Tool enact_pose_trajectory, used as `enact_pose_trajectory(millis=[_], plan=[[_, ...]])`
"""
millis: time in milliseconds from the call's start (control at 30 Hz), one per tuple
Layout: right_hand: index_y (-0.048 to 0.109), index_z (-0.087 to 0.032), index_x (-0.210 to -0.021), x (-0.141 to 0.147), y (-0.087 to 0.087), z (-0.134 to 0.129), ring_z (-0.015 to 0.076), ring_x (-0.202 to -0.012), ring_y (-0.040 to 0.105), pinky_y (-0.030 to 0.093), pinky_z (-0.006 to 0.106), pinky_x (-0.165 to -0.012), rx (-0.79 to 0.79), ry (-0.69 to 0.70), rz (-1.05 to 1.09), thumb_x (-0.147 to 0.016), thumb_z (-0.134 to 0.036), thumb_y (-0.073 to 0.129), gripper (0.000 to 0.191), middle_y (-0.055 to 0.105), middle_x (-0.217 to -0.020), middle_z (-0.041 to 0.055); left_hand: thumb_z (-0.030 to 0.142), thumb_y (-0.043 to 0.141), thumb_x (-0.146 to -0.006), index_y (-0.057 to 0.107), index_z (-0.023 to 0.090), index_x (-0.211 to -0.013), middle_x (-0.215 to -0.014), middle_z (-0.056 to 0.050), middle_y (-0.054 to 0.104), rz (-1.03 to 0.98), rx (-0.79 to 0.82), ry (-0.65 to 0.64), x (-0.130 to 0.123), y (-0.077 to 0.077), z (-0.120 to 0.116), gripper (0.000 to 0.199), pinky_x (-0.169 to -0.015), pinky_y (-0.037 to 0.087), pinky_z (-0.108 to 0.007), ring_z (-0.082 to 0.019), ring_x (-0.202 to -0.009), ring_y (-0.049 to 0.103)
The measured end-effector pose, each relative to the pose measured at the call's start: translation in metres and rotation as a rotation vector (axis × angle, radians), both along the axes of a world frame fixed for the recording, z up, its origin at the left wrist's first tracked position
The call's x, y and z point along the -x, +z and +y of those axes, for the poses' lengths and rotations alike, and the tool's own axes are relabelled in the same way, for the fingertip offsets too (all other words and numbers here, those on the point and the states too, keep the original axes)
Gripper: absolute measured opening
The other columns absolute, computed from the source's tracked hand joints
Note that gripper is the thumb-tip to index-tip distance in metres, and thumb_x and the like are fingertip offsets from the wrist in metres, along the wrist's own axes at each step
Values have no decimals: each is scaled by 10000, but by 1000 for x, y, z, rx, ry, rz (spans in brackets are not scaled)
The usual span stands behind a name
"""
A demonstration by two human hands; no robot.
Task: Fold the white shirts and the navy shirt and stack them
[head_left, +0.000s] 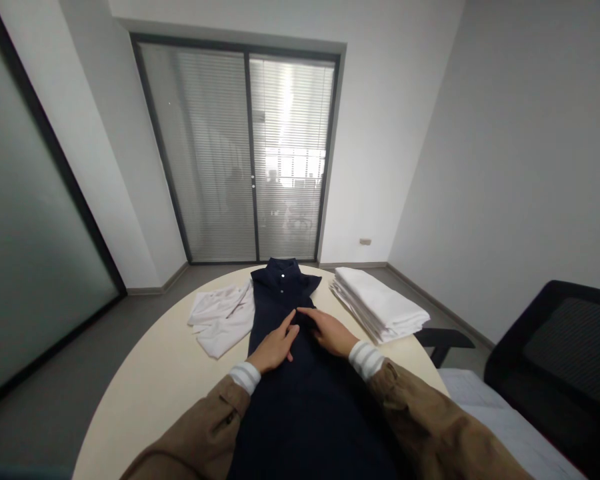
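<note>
A dark navy collared garment (305, 413), probably a shirt, lies lengthwise over the table. Its collar is at the far end, with light buttons below it, and the near end runs out of view at the bottom. My left hand (276, 347) rests on its middle, index finger stretched forward and thumb apart. From the other side my right hand (333, 331) reaches in over the same spot, fingers extended toward the left fingertips. The fingertips of both hands nearly meet. Some of the right fingers are hidden in shadow against the dark cloth.
A crumpled white garment (224, 317) lies left of the navy one on the round cream table (130, 393). A stack of folded white cloth (380, 303) sits at the right edge. Beyond that edge is a black mesh chair (565, 353) with pale cloth (500, 413) on its seat.
</note>
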State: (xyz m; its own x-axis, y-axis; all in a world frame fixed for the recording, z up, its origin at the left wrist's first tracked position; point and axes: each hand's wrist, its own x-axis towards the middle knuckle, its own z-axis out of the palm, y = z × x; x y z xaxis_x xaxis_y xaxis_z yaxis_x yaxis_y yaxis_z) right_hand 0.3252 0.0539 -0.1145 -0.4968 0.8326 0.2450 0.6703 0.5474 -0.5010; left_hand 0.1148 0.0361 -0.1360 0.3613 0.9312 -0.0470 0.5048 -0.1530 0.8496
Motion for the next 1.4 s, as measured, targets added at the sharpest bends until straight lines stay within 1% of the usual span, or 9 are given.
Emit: enact_pose_trajectory(millis=[67,167,333,467,567,667,867,1067,1400], plan=[[311,-232,-1533,8,-5,2,239,-1264,568,417,436,-1107,139,98,27,-779,-40,551,813,550,-1437,115,616,278,-1004,194,249,-1591,-818,-18,742,-17,55,20,0,0,3,697,-609,500,-265,-146,-512,626],[378,-208,-1460,9,-13,14,202,-1048,664,532,390,-947,326,126,114,-835,-150,623,674,627,-1311,112,551,331,-1013,278,270,-1567,-1002,-44,750,-76,49,30,-1,-1,5,624,-562,488,-242,-119,-504,625],[569,-167,-1144,0,-14,40,143,-838,687,576,276,-718,520,-11,160,-932,-189,522,218,700,-1009,59,427,449,-991,556,239,-1408,-1311,-73,652,90,-211,4,-7,-4,0,469,-865,530,-316,-160,-729,707],[523,-201,-1270,-2,-3,59,137,-742,690,568,272,-684,425,-132,72,-930,-183,530,340,709,-967,46,355,450,-987,645,210,-1309,-1318,-83,643,263,-363,41,-10,-5,-5,404,-1022,463,-350,-262,-1172,626],[401,-239,-1448,1,10,75,181,-859,697,532,337,-841,286,-194,23,-935,-153,506,531,710,-1022,70,359,465,-977,620,251,-1342,-1356,-74,616,301,-371,44,-10,-7,-6,411,-1024,474,-383,-273,-1189,621],[283,-286,-1546,7,23,90,243,-1049,672,465,371,-935,47,-287,-259,-960,-136,436,624,692,-1153,116,362,475,-973,646,310,-1307,-1406,-58,583,334,-371,23,-8,-8,-6,379,-1034,473,-435,-291,-1197,621],[626,-265,-1288,26,31,114,283,-1093,665,466,387,-914,-20,-327,-514,-955,-173,454,386,694,-1197,135,279,514,-938,638,333,-1295,-1652,-42,227,442,-430,-97,-6,-6,-9,382,-932,536,-478,-309,-1048,699],[637,-170,-1247,41,32,139,314,-1131,643,441,457,-962,-42,-395,-542,-929,-105,424,388,693,-1164,206,147,461,-933,517,338,-1391,-1446,-11,548,467,-584,-385,-5,4,-9,499,-892,542,-382,-244,-1095,650],[229,-243,-1576,49,5,157,264,-1217,592,451,351,-970,55,-233,-498,-809,-184,642,873,564,-1406,150,195,521,-986,669,240,-1094,-1164,-17,677,505,-731,-334,-8,1,-5,189,-847,468,-354,-220,-1045,575]])
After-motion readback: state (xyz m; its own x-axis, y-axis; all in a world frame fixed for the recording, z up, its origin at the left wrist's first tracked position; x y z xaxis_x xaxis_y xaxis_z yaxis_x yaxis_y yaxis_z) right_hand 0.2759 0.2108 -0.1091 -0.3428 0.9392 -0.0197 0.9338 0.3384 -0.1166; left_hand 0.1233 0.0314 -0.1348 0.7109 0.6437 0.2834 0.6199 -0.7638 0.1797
